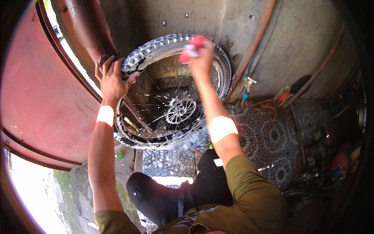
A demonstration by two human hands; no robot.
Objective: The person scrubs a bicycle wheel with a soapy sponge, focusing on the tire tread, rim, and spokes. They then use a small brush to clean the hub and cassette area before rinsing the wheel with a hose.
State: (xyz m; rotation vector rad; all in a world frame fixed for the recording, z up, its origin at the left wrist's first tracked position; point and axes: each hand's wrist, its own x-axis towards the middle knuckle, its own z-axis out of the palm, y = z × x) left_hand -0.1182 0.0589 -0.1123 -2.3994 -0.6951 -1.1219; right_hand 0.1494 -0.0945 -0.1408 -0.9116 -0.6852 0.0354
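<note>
A bicycle wheel (pixel 130 64) with a knobby tyre stands tilted by the wall, white foam over its tyre and rim. Thin spokes run to a hub with a disc brake rotor (pixel 181 111), also flecked with suds. At the tyre's upper left, my left hand (pixel 113 82) grips the wheel, its fingers spread on the outer side and the thumb reaching over toward the rim. My right hand (pixel 202 64) is closed round a red and white cloth (pixel 193 48) at the tyre's top right. Motion blurs the cloth, and its exact contact with the tyre is hard to make out.
A red metal panel (pixel 46 89) curves along the left. On the right, a tap (pixel 249 82) with an orange hose (pixel 272 107) is by the concrete wall (pixel 296 46). Patterned stone tiles (pixel 167 162) cover the floor below. Dark clutter lies at the far right.
</note>
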